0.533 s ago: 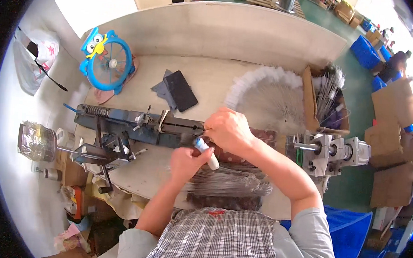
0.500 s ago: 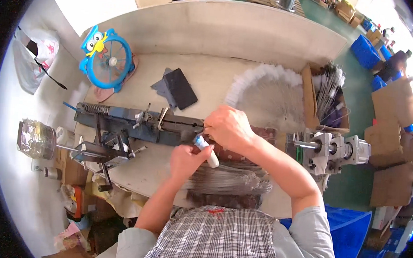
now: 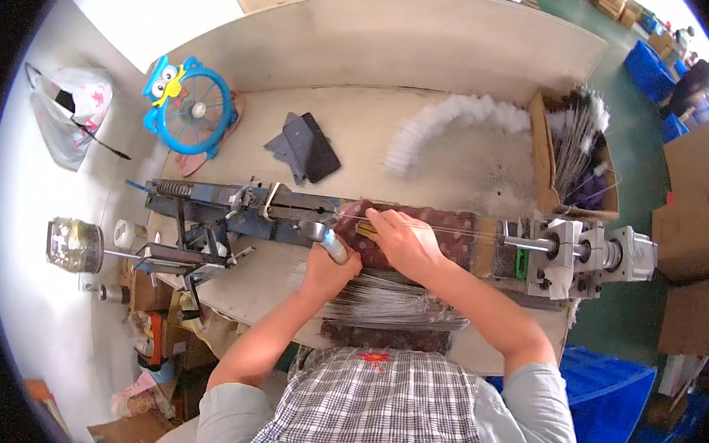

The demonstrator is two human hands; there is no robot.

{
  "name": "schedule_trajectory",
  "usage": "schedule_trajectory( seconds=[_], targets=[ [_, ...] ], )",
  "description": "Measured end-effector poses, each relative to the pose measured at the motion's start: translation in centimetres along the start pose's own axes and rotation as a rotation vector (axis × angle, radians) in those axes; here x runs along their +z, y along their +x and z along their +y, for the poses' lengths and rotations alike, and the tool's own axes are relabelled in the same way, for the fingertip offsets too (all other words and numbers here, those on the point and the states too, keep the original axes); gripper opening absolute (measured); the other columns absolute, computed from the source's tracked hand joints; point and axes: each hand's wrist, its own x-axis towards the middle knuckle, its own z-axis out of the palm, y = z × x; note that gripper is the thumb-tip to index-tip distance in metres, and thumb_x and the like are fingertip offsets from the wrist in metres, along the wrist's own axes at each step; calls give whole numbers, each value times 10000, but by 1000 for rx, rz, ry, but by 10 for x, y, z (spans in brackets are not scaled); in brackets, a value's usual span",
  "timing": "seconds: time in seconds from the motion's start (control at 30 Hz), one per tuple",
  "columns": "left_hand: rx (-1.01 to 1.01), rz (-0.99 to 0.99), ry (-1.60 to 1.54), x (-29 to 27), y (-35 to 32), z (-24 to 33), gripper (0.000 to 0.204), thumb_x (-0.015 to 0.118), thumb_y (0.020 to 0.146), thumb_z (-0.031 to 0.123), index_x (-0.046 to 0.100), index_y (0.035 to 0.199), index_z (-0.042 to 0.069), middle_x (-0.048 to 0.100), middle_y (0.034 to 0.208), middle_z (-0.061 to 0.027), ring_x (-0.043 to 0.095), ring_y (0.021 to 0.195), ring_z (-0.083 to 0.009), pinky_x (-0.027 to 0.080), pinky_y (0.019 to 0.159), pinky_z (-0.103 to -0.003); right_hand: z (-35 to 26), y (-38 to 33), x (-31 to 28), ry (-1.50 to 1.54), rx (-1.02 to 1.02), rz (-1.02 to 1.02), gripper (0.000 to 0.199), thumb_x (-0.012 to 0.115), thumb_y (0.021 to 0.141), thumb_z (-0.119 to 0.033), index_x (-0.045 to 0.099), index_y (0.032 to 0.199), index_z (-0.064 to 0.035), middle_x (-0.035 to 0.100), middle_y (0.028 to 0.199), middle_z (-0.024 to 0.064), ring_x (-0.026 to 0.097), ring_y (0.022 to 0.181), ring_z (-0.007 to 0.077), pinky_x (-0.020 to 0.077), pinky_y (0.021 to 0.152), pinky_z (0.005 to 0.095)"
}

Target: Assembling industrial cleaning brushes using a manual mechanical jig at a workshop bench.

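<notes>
My left hand is closed round a white-handled tool with a blue band and a rounded dark grey head, tilted beside the bench machine. My right hand is to the right of it, fingers curled over a small yellowish piece above the dotted maroon cloth. Thin wires run taut from near the right fingertips to the metal spindle. Below both hands lies a bundle of thin grey wires.
At the back right stand a curved row of white-tufted wire brushes and a cardboard box of more wires. A blue toy-like fan and dark flat slabs are at the back left. A crank mechanism projects at the left.
My right hand has moved from the machine's end to over the maroon cloth, uncovering the taut wires and the yellowish piece. The left hand and its tool have shifted slightly down.
</notes>
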Motion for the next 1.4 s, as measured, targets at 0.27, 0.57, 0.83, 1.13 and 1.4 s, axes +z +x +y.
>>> schedule_trajectory(
  seconds=[0.27, 0.57, 0.83, 1.13, 1.4],
  targets=[
    [-184, 349, -445, -67, -25, -28, 408, 674, 806, 373, 535, 1020, 54, 601, 821, -79, 616, 748, -171, 479, 635, -290, -2, 2, -13, -24, 37, -204, 217, 603, 731, -48, 596, 947, -59, 533, 857, 91, 597, 845, 271, 510, 686, 369],
    [-386, 561, -949, -151, -48, -76, 252, 646, 846, 313, 593, 923, 80, 573, 796, 4, 545, 706, -129, 469, 611, -272, -19, 20, -9, -145, 195, -513, 254, 689, 754, -252, 597, 854, -37, 561, 877, 115, 603, 839, 306, 499, 675, 410],
    [-332, 674, -926, -135, -38, -86, 168, 622, 836, 247, 616, 874, 84, 570, 682, 10, 534, 640, -107, 446, 599, -260, -43, 11, -72, -40, 89, -487, 183, 661, 769, -185, 624, 889, -52, 560, 811, 120, 601, 770, 325, 500, 670, 405],
    [-61, 25, -831, 35, -28, 34, 123, 580, 873, 117, 606, 852, -1, 603, 718, -70, 542, 611, -140, 427, 573, -274, -16, 17, -103, 260, 392, -155, 219, 644, 786, -99, 655, 995, -34, 648, 849, 170, 621, 780, 315, 493, 695, 359],
    [17, -56, -748, 72, -3, 45, 156, 576, 898, 143, 643, 941, 9, 623, 782, -26, 506, 607, -54, 406, 566, -188, -8, 0, -127, 266, 459, -156, 201, 668, 766, -100, 683, 957, -40, 655, 800, 125, 610, 728, 271, 492, 680, 342]
  ],
)
